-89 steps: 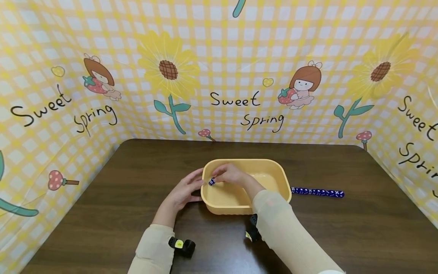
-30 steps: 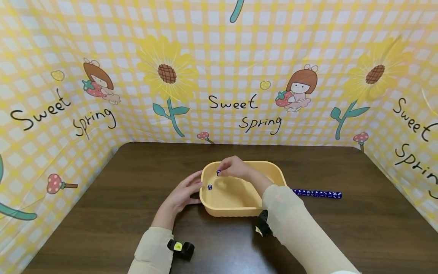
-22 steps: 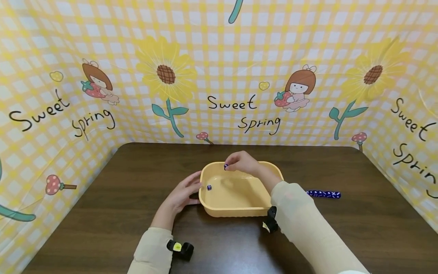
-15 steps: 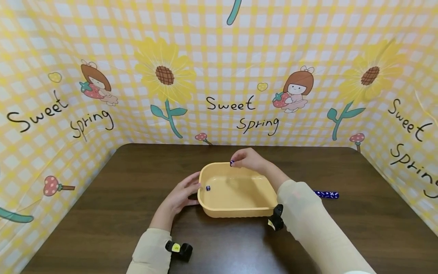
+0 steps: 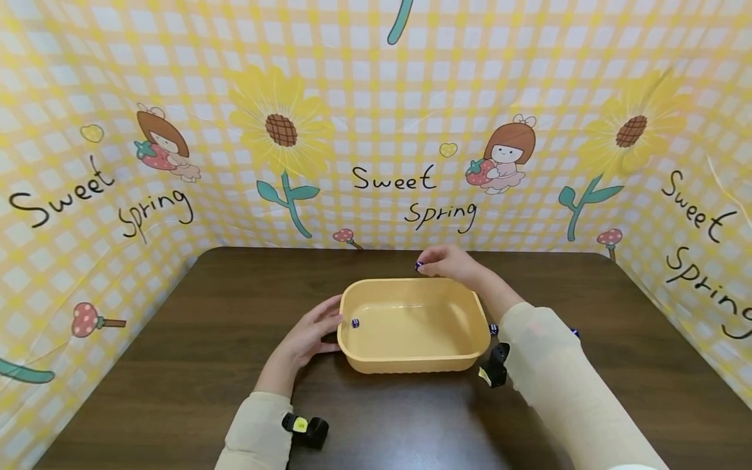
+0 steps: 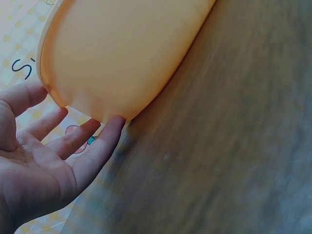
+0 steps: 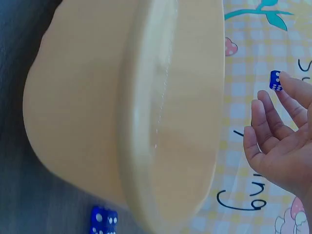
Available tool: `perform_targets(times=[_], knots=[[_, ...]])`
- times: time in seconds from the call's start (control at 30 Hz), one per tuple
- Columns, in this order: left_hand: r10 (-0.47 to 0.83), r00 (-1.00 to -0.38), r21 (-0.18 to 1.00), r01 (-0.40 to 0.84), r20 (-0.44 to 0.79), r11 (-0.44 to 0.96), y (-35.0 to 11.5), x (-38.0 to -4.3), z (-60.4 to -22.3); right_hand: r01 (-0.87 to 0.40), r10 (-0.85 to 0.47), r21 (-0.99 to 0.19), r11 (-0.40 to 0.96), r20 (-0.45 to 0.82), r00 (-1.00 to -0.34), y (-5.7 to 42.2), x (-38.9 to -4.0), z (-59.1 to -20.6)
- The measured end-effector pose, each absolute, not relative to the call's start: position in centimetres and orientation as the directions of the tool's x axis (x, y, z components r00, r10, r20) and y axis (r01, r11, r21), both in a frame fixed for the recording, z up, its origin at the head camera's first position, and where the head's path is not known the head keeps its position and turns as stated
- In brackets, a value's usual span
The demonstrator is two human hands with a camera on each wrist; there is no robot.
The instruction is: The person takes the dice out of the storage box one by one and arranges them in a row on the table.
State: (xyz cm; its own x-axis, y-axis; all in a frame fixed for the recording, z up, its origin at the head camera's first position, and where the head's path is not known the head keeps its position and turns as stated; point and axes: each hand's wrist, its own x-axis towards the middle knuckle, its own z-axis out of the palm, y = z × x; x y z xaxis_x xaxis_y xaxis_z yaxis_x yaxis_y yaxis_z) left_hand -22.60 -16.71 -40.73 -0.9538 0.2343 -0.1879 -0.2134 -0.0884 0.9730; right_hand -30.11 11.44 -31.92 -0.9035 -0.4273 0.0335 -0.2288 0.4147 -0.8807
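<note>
A yellow plastic basin (image 5: 414,358) stands on the dark wooden table. My left hand (image 5: 308,333) rests its outstretched fingertips against the basin's left end; the left wrist view shows these fingers (image 6: 80,139) spread along the outer wall. Beyond the far rim, my right hand (image 5: 452,263) pinches a blue die (image 7: 275,80) with white dots between thumb and forefinger, its other fingers loosely bent. Another blue die (image 5: 355,323) lies inside the basin near the left wall. To the right of the basin, a row of blue dice (image 5: 493,329) is mostly hidden by my right sleeve.
Yellow checked cloth (image 5: 376,130) with printed flowers hangs behind and along both sides of the table (image 5: 258,281). Black wrist cameras sit on my left sleeve (image 5: 252,424) and right sleeve (image 5: 564,365). More blue dice (image 7: 103,220) show below the basin in the right wrist view.
My right hand has moved from the basin's left end to the right and away, past the far rim, carrying a die. One die lies inside by the left wall. My left hand stays on the basin.
</note>
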Motion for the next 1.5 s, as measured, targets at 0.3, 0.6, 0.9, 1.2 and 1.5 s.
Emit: perform_targets(times=[0.3,0.6,0.9,1.2,1.5], knots=[[0.246,-0.951,0.973,-0.214,-0.187,-0.088,-16.7,-22.7,-40.8,-0.252,-0.407,-0.854,0.455,0.053,-0.912,14.5,-30.2,-31.0],[0.245,-0.952,0.974,-0.210,-0.184,-0.087,-16.5,-22.7,-40.6,-0.225,-0.318,-0.847,0.482,0.070,-0.945,19.6,-29.9,-30.3],[0.243,-0.953,0.975,-0.208,-0.182,-0.083,-16.5,-22.8,-40.6,-0.197,-0.255,-0.839,0.507,0.073,-0.964,24.8,-29.1,-30.6],[0.239,-0.953,0.973,-0.212,-0.185,-0.090,-16.6,-22.8,-40.7,-0.176,-0.214,-0.805,0.566,0.062,-0.975,28.6,-27.4,-31.6],[0.246,-0.951,0.972,-0.216,-0.187,-0.094,-16.7,-22.5,-40.6,-0.140,-0.167,-0.778,0.612,0.046,-0.985,32.0,-25.6,-33.2]])
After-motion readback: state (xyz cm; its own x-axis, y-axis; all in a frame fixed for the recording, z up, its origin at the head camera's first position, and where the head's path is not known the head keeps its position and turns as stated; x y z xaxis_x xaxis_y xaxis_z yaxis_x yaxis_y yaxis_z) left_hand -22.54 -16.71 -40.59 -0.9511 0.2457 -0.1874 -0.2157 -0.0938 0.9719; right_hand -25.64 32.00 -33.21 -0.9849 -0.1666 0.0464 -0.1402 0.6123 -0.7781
